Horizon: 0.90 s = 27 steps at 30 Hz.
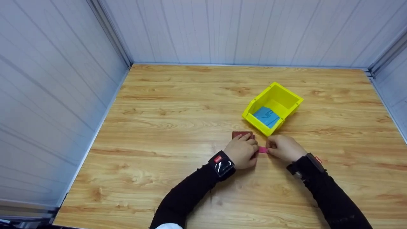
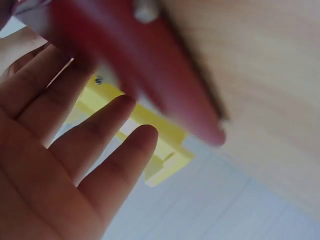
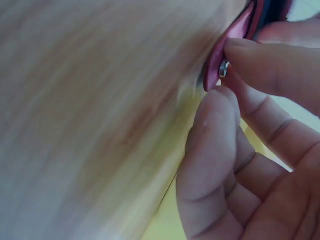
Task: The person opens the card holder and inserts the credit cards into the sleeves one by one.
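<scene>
A reddish-brown wallet (image 1: 242,134) lies on the table, with my left hand (image 1: 241,152) over it, holding it. In the left wrist view the wallet (image 2: 145,60) is blurred and seen nearly edge-on; two fingers extend beside it, and the thumb's contact is mostly hidden. A pink strap (image 1: 263,149) sticks out from the wallet's right side. The thumb and index finger of my right hand (image 1: 286,148) pinch its end. In the right wrist view a silver snap (image 3: 223,69) shows on the strap, between the fingertips.
Just beyond my hands stands a yellow bin (image 1: 294,106) with its low front toward me. Several blue cards (image 1: 266,117) lie inside it, near that front. White panels (image 1: 203,31) wall in the wooden table (image 1: 165,111) at the back and sides.
</scene>
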Motion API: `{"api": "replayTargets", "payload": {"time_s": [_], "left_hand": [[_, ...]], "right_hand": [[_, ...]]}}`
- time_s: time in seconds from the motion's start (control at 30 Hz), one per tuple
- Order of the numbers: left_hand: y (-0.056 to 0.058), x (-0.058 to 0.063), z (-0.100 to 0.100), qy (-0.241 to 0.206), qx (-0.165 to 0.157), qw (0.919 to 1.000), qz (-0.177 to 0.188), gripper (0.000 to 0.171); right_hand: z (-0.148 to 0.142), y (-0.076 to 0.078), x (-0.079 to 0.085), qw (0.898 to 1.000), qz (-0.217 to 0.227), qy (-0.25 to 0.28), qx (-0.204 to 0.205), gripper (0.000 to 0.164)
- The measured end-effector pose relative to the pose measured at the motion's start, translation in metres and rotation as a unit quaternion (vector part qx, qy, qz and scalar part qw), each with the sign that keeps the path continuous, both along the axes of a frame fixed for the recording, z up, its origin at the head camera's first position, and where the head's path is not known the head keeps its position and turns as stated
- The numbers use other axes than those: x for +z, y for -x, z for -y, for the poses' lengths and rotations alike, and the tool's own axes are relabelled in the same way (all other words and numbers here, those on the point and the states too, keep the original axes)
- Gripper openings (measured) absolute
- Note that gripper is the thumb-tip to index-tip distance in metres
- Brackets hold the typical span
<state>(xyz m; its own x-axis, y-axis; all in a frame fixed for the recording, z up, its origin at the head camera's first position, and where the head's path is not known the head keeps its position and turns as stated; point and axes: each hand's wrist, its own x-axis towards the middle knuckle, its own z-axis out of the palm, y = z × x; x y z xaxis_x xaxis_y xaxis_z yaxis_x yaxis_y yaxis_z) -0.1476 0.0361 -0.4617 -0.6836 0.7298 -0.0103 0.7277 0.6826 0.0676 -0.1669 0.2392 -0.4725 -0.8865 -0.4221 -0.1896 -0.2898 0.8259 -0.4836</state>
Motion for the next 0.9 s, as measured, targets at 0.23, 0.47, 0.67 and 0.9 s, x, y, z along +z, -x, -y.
{"api": "replayTargets", "payload": {"time_s": [0.23,0.47,0.67,0.9], "left_hand": [[-0.006,0.025,0.025,-0.051,0.035,0.9965,-0.055,0.037],[-0.003,0.029,0.059,-0.084,0.104,0.9866,-0.094,0.027],[0.003,0.021,0.079,-0.087,0.144,0.9797,-0.11,0.016],[0.008,0.007,0.084,-0.061,0.162,0.9821,-0.075,0.016]], "right_hand": [[0.001,-0.001,0.001,1.0,0.007,0.0,-0.006,0.008],[0.001,-0.002,0.002,1.0,0.007,0.001,-0.004,0.008],[0.002,-0.002,0.003,1.0,0.019,-0.002,-0.012,0.006],[0.003,-0.002,0.002,1.0,0.026,-0.002,-0.014,0.005]]}}
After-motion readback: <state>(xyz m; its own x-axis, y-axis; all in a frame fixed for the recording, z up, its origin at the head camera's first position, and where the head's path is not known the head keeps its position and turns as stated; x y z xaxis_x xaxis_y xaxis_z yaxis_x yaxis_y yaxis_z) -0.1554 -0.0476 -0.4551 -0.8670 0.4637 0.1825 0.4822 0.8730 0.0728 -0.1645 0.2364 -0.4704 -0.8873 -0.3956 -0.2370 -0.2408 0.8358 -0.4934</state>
